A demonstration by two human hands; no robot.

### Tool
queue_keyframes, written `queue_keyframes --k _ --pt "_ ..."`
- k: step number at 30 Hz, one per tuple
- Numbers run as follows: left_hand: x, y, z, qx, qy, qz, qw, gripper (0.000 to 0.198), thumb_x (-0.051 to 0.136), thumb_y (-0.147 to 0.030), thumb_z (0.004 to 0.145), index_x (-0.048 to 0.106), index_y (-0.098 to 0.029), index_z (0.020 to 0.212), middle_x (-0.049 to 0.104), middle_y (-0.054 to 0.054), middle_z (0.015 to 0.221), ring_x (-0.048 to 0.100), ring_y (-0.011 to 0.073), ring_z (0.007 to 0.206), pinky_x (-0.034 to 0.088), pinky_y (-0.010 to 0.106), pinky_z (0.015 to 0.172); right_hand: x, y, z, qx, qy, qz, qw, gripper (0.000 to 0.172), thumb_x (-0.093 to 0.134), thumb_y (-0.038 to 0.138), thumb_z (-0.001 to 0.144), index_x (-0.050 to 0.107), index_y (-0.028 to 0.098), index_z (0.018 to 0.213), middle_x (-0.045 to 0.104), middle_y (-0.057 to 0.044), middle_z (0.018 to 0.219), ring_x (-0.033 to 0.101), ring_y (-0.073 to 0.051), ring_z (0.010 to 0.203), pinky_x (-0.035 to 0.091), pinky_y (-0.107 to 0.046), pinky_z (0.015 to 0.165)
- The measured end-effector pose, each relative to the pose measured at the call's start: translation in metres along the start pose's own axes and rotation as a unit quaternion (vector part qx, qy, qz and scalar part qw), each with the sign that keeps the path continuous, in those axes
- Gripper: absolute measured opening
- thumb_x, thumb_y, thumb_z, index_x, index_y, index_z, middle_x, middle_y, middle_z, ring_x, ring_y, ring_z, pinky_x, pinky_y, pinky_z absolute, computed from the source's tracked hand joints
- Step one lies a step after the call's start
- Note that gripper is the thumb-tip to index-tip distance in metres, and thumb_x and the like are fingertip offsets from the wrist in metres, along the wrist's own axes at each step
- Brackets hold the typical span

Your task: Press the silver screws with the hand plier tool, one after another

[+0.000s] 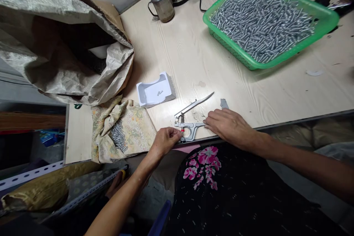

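Observation:
A metal hand press tool [190,127] with a spring and a long lever lies near the table's front edge. My left hand [167,140] is at its lower left end, fingers pinched beside the red ring; what they hold is too small to make out. My right hand [228,125] lies at the right end of the tool's grey frame, fingers together and touching its tip. Small metal pins [118,136] rest on a patterned cloth [138,125] to the left. A white tray [162,97] with a few tiny pieces stands behind the tool.
A green basket [250,62] full of metal pins stands at the back right. At the left is a large open sack [110,70]. A lidded metal cup [163,5] stands at the back. A grey scrap [224,103] lies near my right hand.

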State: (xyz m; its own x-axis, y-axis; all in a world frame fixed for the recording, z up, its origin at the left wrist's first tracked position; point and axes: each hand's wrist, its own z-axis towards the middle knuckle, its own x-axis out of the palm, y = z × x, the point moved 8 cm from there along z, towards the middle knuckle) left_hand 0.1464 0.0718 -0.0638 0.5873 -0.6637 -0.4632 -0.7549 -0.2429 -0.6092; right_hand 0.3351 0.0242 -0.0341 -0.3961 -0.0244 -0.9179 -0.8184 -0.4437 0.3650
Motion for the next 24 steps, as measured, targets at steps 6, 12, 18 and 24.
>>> queue_keyframes --k 6,12,18,24 --pt "0.004 0.003 0.000 0.000 -0.005 -0.027 1.000 0.039 0.064 -0.053 0.068 0.065 -0.015 0.062 0.052 -0.001 0.054 0.041 0.0106 0.053 0.029 0.023 0.052 -0.018 -0.024 0.040 -0.019 -0.025 -0.077 0.997 0.024 0.041 0.019 0.098 0.065 0.021 0.101 0.066 -0.010 0.104 0.049 -0.025 0.098 0.034 -0.038 0.077" --pt "0.003 0.004 0.000 0.002 -0.027 -0.005 1.000 0.035 0.063 -0.049 0.070 0.066 -0.015 0.065 0.057 0.000 0.057 0.046 0.0118 0.055 0.032 0.023 0.054 0.002 -0.047 0.084 -0.111 0.012 -0.114 0.987 0.026 0.041 0.017 0.099 0.064 0.022 0.087 0.063 -0.005 0.084 0.046 -0.020 0.083 0.031 -0.037 0.078" --pt "0.005 0.009 0.000 -0.004 -0.033 0.023 0.999 0.033 0.061 -0.046 0.074 0.067 -0.015 0.065 0.056 0.000 0.056 0.047 0.0117 0.054 0.033 0.023 0.054 0.002 -0.047 0.103 -0.149 0.015 -0.105 0.983 0.028 0.041 0.014 0.099 0.063 0.022 0.084 0.061 -0.004 0.084 0.046 -0.019 0.081 0.030 -0.035 0.074" --pt "0.005 0.013 -0.004 -0.002 -0.062 0.010 0.998 0.035 0.061 -0.048 0.076 0.069 -0.014 0.068 0.060 0.001 0.058 0.051 0.0138 0.057 0.036 0.024 0.055 -0.005 -0.044 0.084 -0.116 0.024 -0.079 0.990 0.026 0.052 0.043 0.096 0.064 0.020 0.099 0.065 -0.008 0.096 0.052 -0.024 0.092 0.035 -0.038 0.080"
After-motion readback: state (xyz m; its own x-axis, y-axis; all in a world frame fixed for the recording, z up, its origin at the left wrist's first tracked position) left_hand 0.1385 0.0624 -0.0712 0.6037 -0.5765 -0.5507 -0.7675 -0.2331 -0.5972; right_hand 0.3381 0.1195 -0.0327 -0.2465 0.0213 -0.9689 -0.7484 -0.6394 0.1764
